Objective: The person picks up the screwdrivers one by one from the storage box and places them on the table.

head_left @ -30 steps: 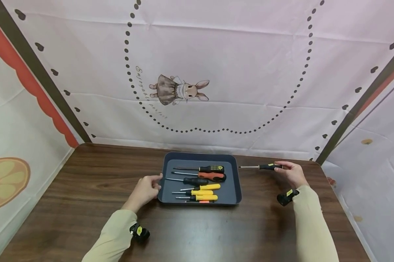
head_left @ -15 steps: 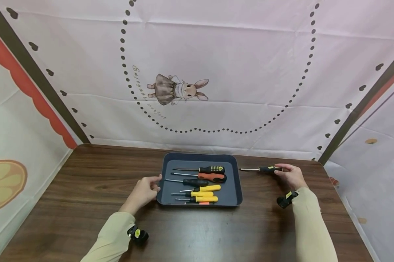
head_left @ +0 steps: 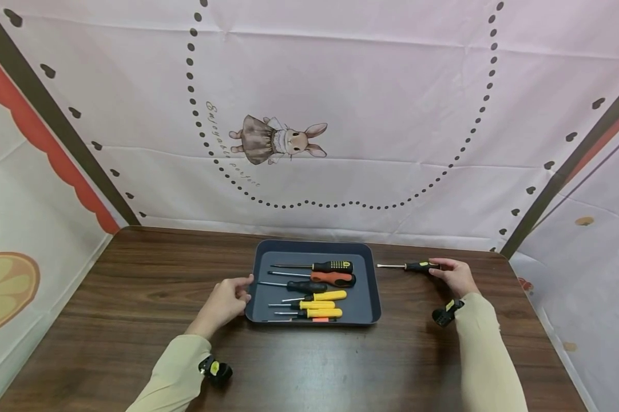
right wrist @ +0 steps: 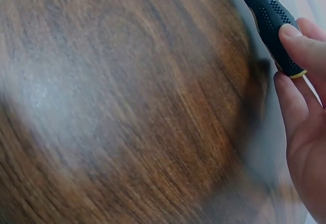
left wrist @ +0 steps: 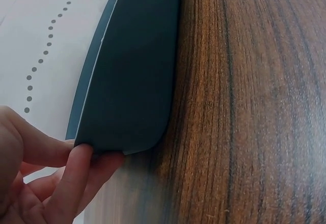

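Note:
My left hand (head_left: 226,303) pinches the left wall of a dark grey tray (head_left: 375,297); the left wrist view shows thumb and fingers on its rim. Right of the tray, my right hand (head_left: 456,276) holds a screwdriver (head_left: 416,266) by the end of its black and yellow handle, the metal shaft pointing left toward the tray. In the tray lie a black screwdriver with yellow dots (head_left: 332,266), an orange and black screwdriver (head_left: 334,278), a black screwdriver (head_left: 307,286) and several yellow-handled screwdrivers (head_left: 330,296), all with handles to the right. One with an orange mark is partly hidden by the front wall.
The tray stands at the back of a brown wooden table (head_left: 314,366). A white cloth (head_left: 381,114) with a printed rabbit hangs behind the table, and more printed cloth borders both sides.
The right hand and its screwdriver have shifted slightly left. The left hand stays at the tray's left wall, and the whole view has tilted a little.

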### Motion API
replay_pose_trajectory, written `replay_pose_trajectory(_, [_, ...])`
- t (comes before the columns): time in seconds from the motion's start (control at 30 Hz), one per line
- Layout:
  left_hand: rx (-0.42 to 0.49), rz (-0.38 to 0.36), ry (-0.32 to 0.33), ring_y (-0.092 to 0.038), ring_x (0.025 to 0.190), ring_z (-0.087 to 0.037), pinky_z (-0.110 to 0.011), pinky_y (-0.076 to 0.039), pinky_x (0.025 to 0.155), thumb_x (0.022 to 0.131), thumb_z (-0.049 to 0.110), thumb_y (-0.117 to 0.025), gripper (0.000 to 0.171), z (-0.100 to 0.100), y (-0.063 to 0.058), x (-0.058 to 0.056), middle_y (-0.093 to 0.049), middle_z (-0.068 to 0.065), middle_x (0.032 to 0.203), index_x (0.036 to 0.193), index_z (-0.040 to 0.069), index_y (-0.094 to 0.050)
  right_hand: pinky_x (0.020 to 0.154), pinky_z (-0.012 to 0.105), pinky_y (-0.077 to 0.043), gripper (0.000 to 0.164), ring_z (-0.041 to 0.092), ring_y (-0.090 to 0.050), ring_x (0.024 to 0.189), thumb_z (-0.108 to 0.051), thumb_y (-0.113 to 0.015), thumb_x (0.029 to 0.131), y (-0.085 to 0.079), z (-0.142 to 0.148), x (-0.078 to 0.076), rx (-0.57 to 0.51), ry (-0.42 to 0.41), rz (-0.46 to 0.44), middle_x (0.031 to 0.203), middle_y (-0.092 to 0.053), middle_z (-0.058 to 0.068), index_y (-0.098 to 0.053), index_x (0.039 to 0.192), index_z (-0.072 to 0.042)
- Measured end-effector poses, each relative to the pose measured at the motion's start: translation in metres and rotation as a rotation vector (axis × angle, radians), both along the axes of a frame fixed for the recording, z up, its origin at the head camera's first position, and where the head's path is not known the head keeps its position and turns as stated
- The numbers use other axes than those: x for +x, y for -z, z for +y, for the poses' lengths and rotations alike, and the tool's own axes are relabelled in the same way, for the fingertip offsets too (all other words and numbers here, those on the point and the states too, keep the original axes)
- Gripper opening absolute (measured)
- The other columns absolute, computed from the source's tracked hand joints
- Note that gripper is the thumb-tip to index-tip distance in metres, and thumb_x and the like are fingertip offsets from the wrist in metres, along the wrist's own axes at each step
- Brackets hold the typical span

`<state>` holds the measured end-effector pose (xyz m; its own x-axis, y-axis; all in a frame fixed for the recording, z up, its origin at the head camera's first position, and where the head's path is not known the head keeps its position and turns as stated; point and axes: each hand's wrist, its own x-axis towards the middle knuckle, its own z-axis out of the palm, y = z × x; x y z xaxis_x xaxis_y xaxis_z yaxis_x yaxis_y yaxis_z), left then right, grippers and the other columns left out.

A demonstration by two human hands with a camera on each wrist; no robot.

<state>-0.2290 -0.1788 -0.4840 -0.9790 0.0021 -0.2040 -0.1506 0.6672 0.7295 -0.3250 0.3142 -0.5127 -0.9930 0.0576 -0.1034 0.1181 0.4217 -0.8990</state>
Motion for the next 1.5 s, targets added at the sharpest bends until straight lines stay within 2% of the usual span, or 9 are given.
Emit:
replay_pose_trajectory(0.27, [-0.005,0.006,-0.006,-0.048,0.055,-0.013,-0.025,-0.044,0.049,0.077,-0.005,-0.055,0.049,0.001,0.000,-0.001,-0.054,-0.005,0.070,0.126,-0.003,-0.051,0.069,0.012,-0.041,0.042,-0.009,-0.047,0.081,-0.006,-0.068,0.077,0.000,-0.002,0.000,-0.017,-0.005,-0.020,0.091,-0.059,-0.016,-0.056,0.115,0.011])
replay_pose_trajectory(0.67, [-0.008,0.000,-0.010,-0.049,0.057,-0.013,-0.026,-0.044,0.050,0.079,-0.004,-0.055,0.048,0.000,0.002,-0.001,-0.055,-0.006,0.074,0.127,-0.003,-0.050,0.069,0.010,-0.040,0.043,-0.010,-0.048,0.078,0.000,-0.066,0.077,-0.005,-0.006,0.000,-0.021,-0.011,0.002,0.085,-0.060,-0.021,-0.052,0.116,0.014])
replay_pose_trajectory(0.9, [-0.005,-0.005,-0.009,-0.049,0.058,-0.014,-0.026,-0.045,0.050,0.079,-0.004,-0.055,0.048,0.000,0.003,-0.001,-0.055,-0.006,0.075,0.127,-0.003,-0.049,0.069,0.009,-0.041,0.045,-0.011,-0.048,0.078,-0.001,-0.066,0.078,-0.008,-0.006,0.001,0.008,-0.017,-0.001,0.093,-0.062,-0.011,-0.051,0.118,0.013])
replay_pose_trajectory(1.0, [-0.002,0.001,-0.006,-0.049,0.058,-0.013,-0.025,-0.045,0.050,0.078,-0.005,-0.055,0.049,0.000,0.003,-0.001,-0.056,-0.006,0.075,0.127,-0.003,-0.050,0.069,0.009,-0.041,0.045,-0.012,-0.048,0.078,-0.001,-0.065,0.079,-0.010,-0.006,0.001,0.033,-0.024,-0.003,0.103,-0.065,0.003,-0.051,0.120,0.012])
replay_pose_trajectory(1.13, [0.003,0.002,-0.009,-0.048,0.059,-0.013,-0.025,-0.044,0.051,0.077,-0.006,-0.054,0.050,0.000,0.003,-0.001,-0.056,-0.005,0.075,0.127,-0.003,-0.050,0.070,0.008,-0.040,0.045,-0.013,-0.047,0.080,-0.004,-0.065,0.081,-0.013,-0.007,0.003,0.085,-0.040,0.003,0.118,-0.055,0.023,-0.051,0.121,0.011])
replay_pose_trajectory(1.27, [0.003,-0.001,-0.006,-0.048,0.058,-0.013,-0.026,-0.044,0.051,0.077,-0.006,-0.054,0.051,0.001,0.003,-0.002,-0.055,-0.005,0.075,0.127,-0.003,-0.049,0.070,0.008,-0.040,0.044,-0.014,-0.046,0.080,-0.006,-0.063,0.082,-0.015,-0.006,0.005,0.125,-0.050,-0.005,0.123,-0.050,0.026,-0.050,0.122,0.009])
replay_pose_trajectory(1.33, [0.003,0.000,-0.002,-0.048,0.058,-0.013,-0.026,-0.043,0.051,0.076,-0.007,-0.053,0.051,0.001,0.003,-0.002,-0.055,-0.005,0.075,0.127,-0.003,-0.049,0.071,0.008,-0.040,0.044,-0.011,-0.048,0.083,-0.006,-0.062,0.083,-0.015,-0.006,0.007,0.136,-0.049,-0.010,0.124,-0.049,0.026,-0.050,0.123,0.009])
replay_pose_trajectory(1.43, [0.006,0.000,-0.002,-0.048,0.059,-0.013,-0.026,-0.043,0.051,0.076,-0.007,-0.053,0.052,0.000,0.003,-0.001,-0.056,-0.005,0.076,0.127,-0.004,-0.049,0.073,0.008,-0.039,0.045,0.007,-0.054,0.099,-0.007,-0.061,0.084,-0.018,-0.006,0.007,0.124,-0.050,-0.005,0.127,-0.047,0.026,-0.049,0.124,0.009])
replay_pose_trajectory(1.5, [0.006,0.004,-0.002,-0.047,0.058,-0.013,-0.025,-0.042,0.050,0.076,-0.007,-0.053,0.051,0.000,0.002,-0.001,-0.055,-0.005,0.075,0.127,-0.004,-0.049,0.074,0.008,-0.038,0.046,0.021,-0.050,0.111,-0.008,-0.061,0.084,-0.020,-0.007,0.006,0.111,-0.047,-0.009,0.128,-0.046,0.025,-0.048,0.125,0.008])
